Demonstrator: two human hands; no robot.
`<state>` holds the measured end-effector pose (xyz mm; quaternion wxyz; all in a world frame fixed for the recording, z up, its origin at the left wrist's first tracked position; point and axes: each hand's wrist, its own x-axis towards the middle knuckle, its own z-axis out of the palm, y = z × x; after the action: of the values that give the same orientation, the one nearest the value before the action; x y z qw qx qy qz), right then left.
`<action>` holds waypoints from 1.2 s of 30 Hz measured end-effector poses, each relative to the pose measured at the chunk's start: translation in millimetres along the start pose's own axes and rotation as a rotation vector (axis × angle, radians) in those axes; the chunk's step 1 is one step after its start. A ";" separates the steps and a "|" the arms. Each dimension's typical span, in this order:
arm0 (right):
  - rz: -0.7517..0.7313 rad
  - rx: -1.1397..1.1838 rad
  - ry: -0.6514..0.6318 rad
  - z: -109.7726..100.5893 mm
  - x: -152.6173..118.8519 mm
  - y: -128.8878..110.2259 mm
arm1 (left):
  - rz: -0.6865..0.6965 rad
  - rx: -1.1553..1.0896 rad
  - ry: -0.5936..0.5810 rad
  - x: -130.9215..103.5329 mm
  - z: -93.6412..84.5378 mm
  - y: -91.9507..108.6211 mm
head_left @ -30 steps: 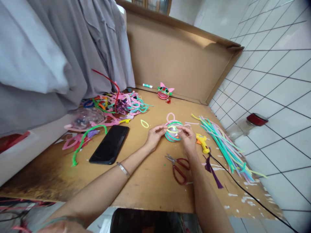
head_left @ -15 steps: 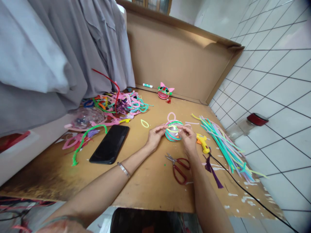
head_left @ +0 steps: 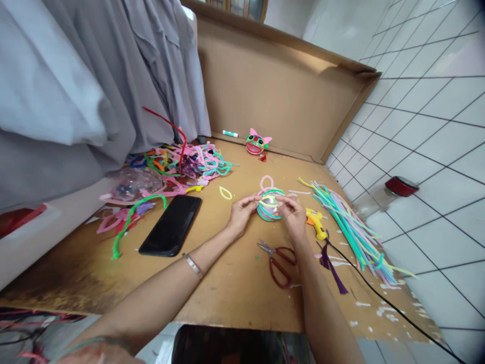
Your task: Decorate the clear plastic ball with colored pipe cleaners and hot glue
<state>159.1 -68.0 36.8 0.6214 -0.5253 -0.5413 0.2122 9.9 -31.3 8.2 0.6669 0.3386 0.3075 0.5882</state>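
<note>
Near the centre of the frame, the left hand (head_left: pixel 242 215) and right hand (head_left: pixel 293 215) pinch opposite ends of a yellow pipe-cleaner loop (head_left: pixel 270 205) at a clear ball (head_left: pixel 270 214), partly hidden by fingers. At right, the red-lidded jar (head_left: pixel 381 198) has indistinct contents; at left, a clear plastic shell (head_left: pixel 137 183) looks blurred. Both hands keep their earlier grip.

Soft indoor light, pale glare on upper right tiles, wide-angle stretching, dark corner upper right
</note>
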 end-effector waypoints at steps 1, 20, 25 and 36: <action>0.002 -0.004 -0.001 0.0 0.0 0.5 | 0.000 0.001 -0.002 0.3 0.0 -0.2; -0.026 -0.009 0.003 0.6 -2.1 -1.8 | -0.029 0.014 0.010 1.3 2.0 5.8; -0.018 -0.020 0.013 0.8 -1.4 -1.8 | -0.011 0.031 0.010 0.1 1.9 4.0; -0.024 0.008 0.007 -0.2 -1.6 0.4 | 0.120 0.127 0.059 2.3 -1.3 -10.6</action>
<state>158.8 -69.2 35.8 0.6279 -0.5169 -0.5445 0.2051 15.3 -29.8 -1.2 0.5985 0.3803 0.3429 0.6161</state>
